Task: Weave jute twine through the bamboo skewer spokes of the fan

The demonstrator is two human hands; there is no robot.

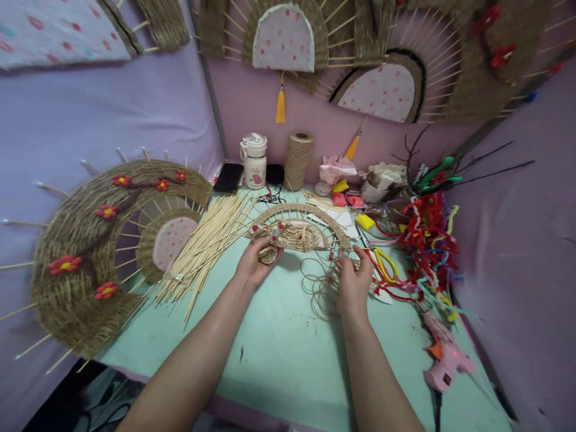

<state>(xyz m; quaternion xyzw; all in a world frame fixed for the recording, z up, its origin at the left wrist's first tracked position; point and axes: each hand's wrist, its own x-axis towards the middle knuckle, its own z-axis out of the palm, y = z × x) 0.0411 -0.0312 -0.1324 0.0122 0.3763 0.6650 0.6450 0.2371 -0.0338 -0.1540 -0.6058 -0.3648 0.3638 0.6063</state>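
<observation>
A small half-round woven twine fan (299, 235) with thin stick ribs is held above the table. My left hand (260, 259) is closed around its left end, beside small red and clear beads. My right hand (354, 277) is at the fan's right end, fingers bent around the jute twine (319, 291). Loose loops of that twine hang below the fan, left of this hand. Exactly where the right fingertips grip is hard to make out.
Thin wooden sticks (204, 246) and a large woven fan (85, 252) lie left. Behind stand a white bottle (254, 165) and a twine spool (299, 161). Right are yellow-handled scissors (386, 264), red pipe cleaners (427, 240) and a pink glue gun (447, 360).
</observation>
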